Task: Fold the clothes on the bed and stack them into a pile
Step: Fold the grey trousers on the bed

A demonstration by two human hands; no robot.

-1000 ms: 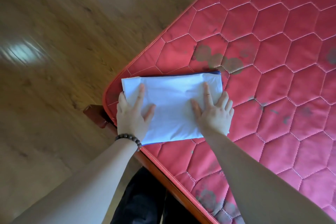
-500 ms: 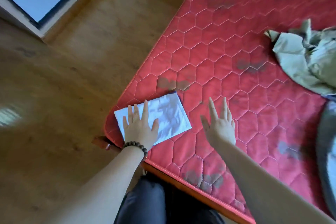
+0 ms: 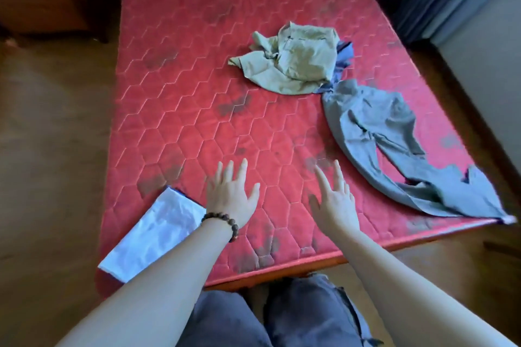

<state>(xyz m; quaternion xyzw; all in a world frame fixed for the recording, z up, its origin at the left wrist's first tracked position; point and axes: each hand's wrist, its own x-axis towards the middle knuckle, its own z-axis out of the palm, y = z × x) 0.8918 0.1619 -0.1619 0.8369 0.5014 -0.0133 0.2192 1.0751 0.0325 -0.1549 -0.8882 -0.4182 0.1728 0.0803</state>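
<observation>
Grey trousers (image 3: 394, 144) lie sprawled at about three o'clock on the bed (image 3: 197, 93), the crumpled olive garment (image 3: 296, 62) at one o'clock, the folded white piece (image 3: 158, 231) at eight. Both the left hand (image 3: 229, 197) and the right hand (image 3: 334, 200) hover with fingers spread, holding nothing. Cloth this soft and light will likely sag, so pinching the waistband corners looks best.

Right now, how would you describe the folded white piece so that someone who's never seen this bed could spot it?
Start at the red quilted mattress and go to its near left corner. The folded white garment lies flat there, just left of the left hand. It alone is a neat rectangle; the olive garment and the grey trousers lie crumpled farther off.
</observation>
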